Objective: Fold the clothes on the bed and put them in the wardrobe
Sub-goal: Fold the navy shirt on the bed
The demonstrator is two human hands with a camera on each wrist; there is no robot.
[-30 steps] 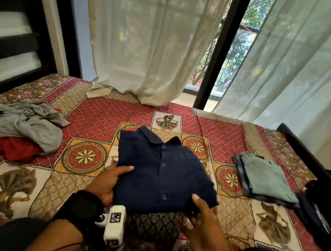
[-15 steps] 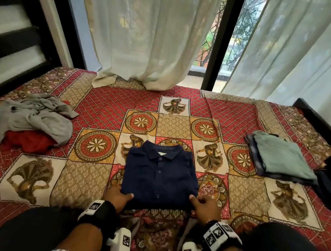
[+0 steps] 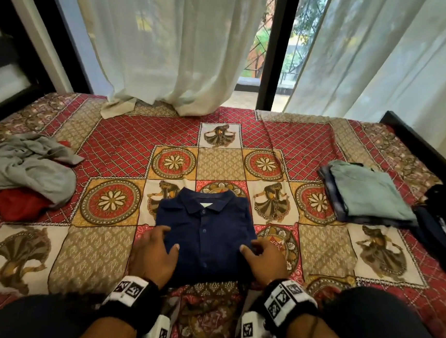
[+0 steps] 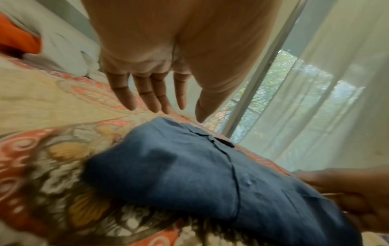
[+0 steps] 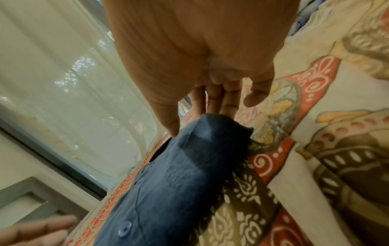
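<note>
A navy button shirt (image 3: 205,234), folded into a rectangle with the collar away from me, lies flat on the patterned bedspread (image 3: 95,254). My left hand (image 3: 168,238) is at its left edge, thumb over the cloth. In the left wrist view, the left hand (image 4: 168,111) has straight, spread fingers above the shirt (image 4: 179,174) and grips nothing. My right hand (image 3: 250,245) sits at the right edge. In the right wrist view, the right hand (image 5: 197,119) has its thumb tip touching the top of the shirt (image 5: 179,174). Its straight fingers lie along the edge, tips hidden behind the cloth.
A crumpled grey garment (image 3: 25,167) lies over a red one (image 3: 11,204) at the left. A folded stack topped by a pale green piece (image 3: 368,195) sits at the right, with a dark item (image 3: 440,231) beside it. Curtains (image 3: 173,43) hang behind the bed.
A second ago the shirt was held tilted; it now lies flat. Both hands have slid from its near edge forward along its two sides.
</note>
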